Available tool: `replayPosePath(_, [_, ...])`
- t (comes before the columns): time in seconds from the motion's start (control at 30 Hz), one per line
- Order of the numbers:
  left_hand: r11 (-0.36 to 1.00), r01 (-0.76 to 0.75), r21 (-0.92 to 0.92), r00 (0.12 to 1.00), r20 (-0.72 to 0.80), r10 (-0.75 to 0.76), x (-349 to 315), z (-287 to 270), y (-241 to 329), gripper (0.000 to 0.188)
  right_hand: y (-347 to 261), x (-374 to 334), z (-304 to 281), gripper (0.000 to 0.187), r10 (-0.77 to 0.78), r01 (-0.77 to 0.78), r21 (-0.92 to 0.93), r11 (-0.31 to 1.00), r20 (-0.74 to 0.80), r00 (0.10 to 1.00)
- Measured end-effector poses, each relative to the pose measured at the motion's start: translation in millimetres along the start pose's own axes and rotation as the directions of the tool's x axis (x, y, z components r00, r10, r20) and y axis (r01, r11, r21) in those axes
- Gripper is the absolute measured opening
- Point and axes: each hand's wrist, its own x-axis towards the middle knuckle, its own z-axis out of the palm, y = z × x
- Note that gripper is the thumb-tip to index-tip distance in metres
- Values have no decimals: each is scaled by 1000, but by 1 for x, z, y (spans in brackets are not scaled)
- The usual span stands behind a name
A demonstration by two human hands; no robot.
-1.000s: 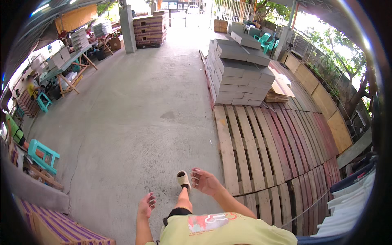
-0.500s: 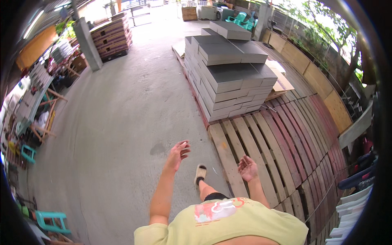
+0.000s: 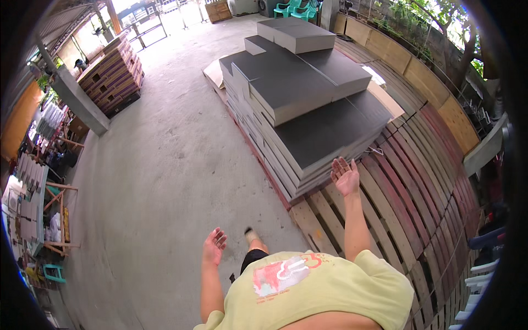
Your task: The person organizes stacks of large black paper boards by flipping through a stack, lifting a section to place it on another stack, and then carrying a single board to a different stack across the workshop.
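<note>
My right hand (image 3: 345,175) is raised with its fingers spread and holds nothing; it hangs close to the near corner of a tall stack of grey flat slabs (image 3: 308,104). My left hand (image 3: 213,246) is low beside my body, fingers loosely apart and empty, above the concrete floor (image 3: 159,165). The stack rests on wooden pallets (image 3: 396,198) that stretch away to the right. One of my feet (image 3: 252,236) shows on the floor just in front of the pallet edge.
A concrete pillar (image 3: 77,99) and a stack of reddish pallets (image 3: 113,74) stand at the left rear. Wooden racks and a teal stool (image 3: 52,272) line the left side. A wooden fence (image 3: 434,88) borders the right. Green plastic chairs (image 3: 294,6) sit far back.
The view has swung toward the grey stack, which is now much nearer. My right hand has risen toward the stack's corner; my left hand has dropped from an outstretched position to my side.
</note>
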Motion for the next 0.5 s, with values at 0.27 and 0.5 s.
replayPosePath(0.27, [993,-25,119,959,284,-10,223,121,132,41,-22,222,58,49,-164,167,0,986,-191,968])
replayPosePath(0.5, [943,124,307,807,522,-276,339,271,172,71,-62,361,62,68,-279,185,-241,953,-452,847])
